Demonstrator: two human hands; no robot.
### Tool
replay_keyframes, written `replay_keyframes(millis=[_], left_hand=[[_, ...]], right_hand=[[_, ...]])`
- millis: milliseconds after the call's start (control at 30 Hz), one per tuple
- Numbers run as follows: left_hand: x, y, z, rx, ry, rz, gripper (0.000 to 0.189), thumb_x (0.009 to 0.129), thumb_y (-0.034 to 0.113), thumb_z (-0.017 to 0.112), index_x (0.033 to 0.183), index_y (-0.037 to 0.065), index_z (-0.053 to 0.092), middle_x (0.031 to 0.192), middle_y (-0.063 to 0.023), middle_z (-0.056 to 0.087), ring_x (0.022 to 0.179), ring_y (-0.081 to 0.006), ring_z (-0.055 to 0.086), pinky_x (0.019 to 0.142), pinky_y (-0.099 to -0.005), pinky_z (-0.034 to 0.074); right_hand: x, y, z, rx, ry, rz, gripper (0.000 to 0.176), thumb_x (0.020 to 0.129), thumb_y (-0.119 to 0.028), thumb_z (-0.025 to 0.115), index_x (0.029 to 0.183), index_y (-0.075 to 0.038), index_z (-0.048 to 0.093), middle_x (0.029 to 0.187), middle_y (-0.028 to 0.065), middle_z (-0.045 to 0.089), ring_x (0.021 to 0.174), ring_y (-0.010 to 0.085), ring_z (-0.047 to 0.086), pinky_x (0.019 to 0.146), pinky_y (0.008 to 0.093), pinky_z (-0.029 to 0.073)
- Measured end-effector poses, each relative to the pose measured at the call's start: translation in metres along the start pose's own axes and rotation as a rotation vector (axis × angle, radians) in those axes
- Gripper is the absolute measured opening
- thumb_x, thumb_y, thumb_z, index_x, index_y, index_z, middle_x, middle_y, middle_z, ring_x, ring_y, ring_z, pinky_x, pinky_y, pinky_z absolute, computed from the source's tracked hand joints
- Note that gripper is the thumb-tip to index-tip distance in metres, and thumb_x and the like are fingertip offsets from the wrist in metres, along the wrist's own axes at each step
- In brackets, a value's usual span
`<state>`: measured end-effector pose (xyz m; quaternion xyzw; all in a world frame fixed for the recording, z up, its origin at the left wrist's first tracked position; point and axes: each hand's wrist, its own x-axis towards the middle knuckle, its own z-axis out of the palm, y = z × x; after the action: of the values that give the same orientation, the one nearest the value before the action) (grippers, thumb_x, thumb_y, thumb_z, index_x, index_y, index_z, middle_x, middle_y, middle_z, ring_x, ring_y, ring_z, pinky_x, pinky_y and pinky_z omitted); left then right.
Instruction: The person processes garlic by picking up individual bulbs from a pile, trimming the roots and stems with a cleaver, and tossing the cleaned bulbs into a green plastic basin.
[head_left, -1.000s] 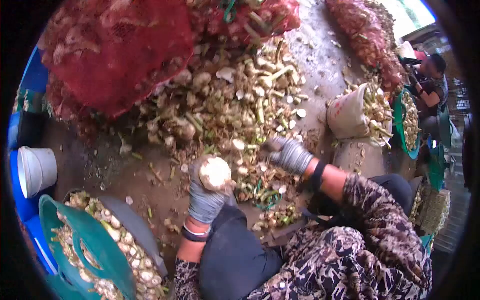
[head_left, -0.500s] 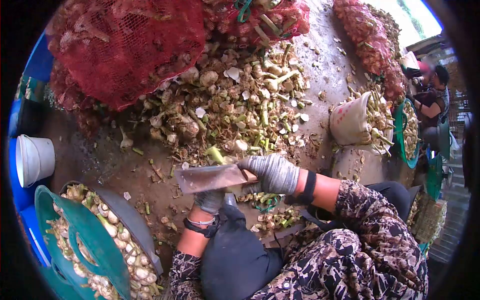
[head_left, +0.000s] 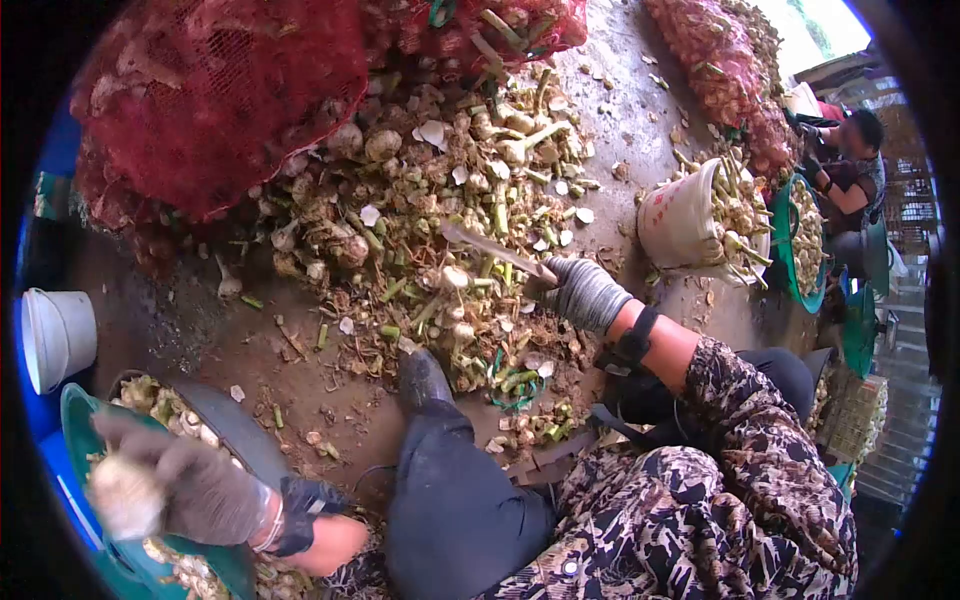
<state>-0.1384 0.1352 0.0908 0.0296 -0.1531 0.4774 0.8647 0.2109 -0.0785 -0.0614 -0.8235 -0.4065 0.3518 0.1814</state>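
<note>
My right hand (head_left: 590, 295), in a grey knitted glove, is wrapped round the handle of a cleaver (head_left: 495, 248). Its blade is seen nearly edge-on above a heap of garlic bulbs and cut stalks (head_left: 440, 190). At lower left my left hand (head_left: 205, 490), in a brownish glove and blurred by motion, is over the green basket (head_left: 85, 410). A pale garlic bulb (head_left: 128, 497) is at its fingers, seemingly held. Trimmed bulbs (head_left: 190, 415) lie below the hand, partly hidden by it.
Red mesh sacks of garlic (head_left: 220, 110) rise behind the heap. On the right stand a white bucket of garlic (head_left: 685, 220) and a green basin (head_left: 800, 240), with another person (head_left: 850, 170) beyond. A white bucket (head_left: 60, 335) is at far left.
My left hand has moved from beside the cleaver down left to over the green basket, a garlic bulb with it. My right hand has turned the cleaver and shifted it towards the heap.
</note>
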Motion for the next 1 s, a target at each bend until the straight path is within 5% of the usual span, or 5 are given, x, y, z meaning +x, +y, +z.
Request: replay_keyframes(millis=[333, 600, 667, 767, 1000], left_hand=[[-0.019, -0.139, -0.253, 2.314, -0.045, -0.837, 0.045, 0.088, 0.026, 0.067, 0.126, 0.004, 0.058, 0.125, -0.0204, 0.061, 0.101, -0.0344, 0.066, 0.089, -0.0387, 0.052], [-0.011, -0.171, -0.300, 2.587, 0.005, -1.434, 0.054, 0.077, 0.038, 0.071, 0.122, 0.010, 0.061, 0.114, -0.0171, 0.066, 0.104, -0.0307, 0.065, 0.090, -0.0419, 0.052], [0.005, -0.170, -0.283, 2.506, -0.854, -1.236, 0.022, 0.087, 0.020, 0.065, 0.107, 0.009, 0.064, 0.095, -0.0013, 0.064, 0.086, -0.0130, 0.061, 0.081, -0.0335, 0.053], [-0.018, -0.145, -0.247, 1.332, 0.216, -0.756, 0.037, 0.084, 0.005, 0.067, 0.118, 0.006, 0.053, 0.104, -0.0055, 0.062, 0.091, -0.0156, 0.060, 0.083, -0.0292, 0.053], [-0.047, -0.100, -0.235, 1.764, -0.107, -0.736, 0.047, 0.096, 0.026, 0.058, 0.137, 0.007, 0.046, 0.133, -0.0103, 0.055, 0.117, -0.0223, 0.055, 0.101, -0.0371, 0.045]], right_hand=[[-0.002, 0.004, -0.002, 0.003, 0.014, 0.021, 0.021, 0.082, -0.023, 0.074, 0.094, -0.007, 0.065, 0.070, 0.0099, 0.063, 0.064, 0.0130, 0.054, 0.065, 0.0340, 0.049], [-0.001, -0.001, 0.002, -0.106, -0.036, -0.112, 0.028, 0.084, -0.035, 0.071, 0.094, -0.010, 0.063, 0.077, 0.0159, 0.064, 0.071, 0.0360, 0.063, 0.067, 0.0420, 0.050], [0.000, 0.000, 0.000, -0.219, -0.082, -0.165, 0.028, 0.081, -0.032, 0.070, 0.098, -0.011, 0.062, 0.080, 0.0172, 0.066, 0.077, 0.0385, 0.065, 0.068, 0.0451, 0.051], [-0.001, -0.019, -0.006, -0.239, -0.132, -0.216, 0.021, 0.084, -0.030, 0.066, 0.095, -0.013, 0.062, 0.080, 0.0156, 0.065, 0.076, 0.0376, 0.065, 0.066, 0.0454, 0.051], [-0.001, -0.044, -0.001, -0.259, -0.127, -0.416, 0.014, 0.084, -0.025, 0.063, 0.090, -0.013, 0.060, 0.074, 0.0133, 0.062, 0.071, 0.0354, 0.065, 0.061, 0.0441, 0.049]])
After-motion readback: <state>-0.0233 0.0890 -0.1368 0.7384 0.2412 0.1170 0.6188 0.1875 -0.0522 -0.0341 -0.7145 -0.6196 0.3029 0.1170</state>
